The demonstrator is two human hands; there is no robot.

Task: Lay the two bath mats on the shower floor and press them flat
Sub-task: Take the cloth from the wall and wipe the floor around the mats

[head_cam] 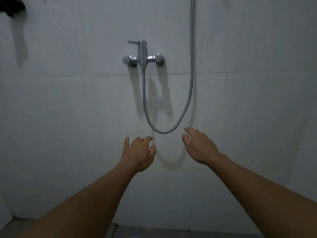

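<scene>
No bath mats in sight yet: left hand [138, 154] and right hand [199, 147] mid-frame, fingers loose, holding nothing.

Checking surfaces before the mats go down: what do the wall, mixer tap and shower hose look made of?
Wall: pale glazed tile, probably ceramic; grout lines and a soft sheen show.
Mixer tap: polished metal, likely chrome-plated, with bright highlights.
Shower hose: silvery and flexible, hanging in a loop; metal or metallised plastic, can't tell.

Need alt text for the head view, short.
Two bare hands, left hand and right hand, reach out open and empty toward a white tiled wall, below a chrome shower mixer and looping hose. No bath mats in view.
</scene>
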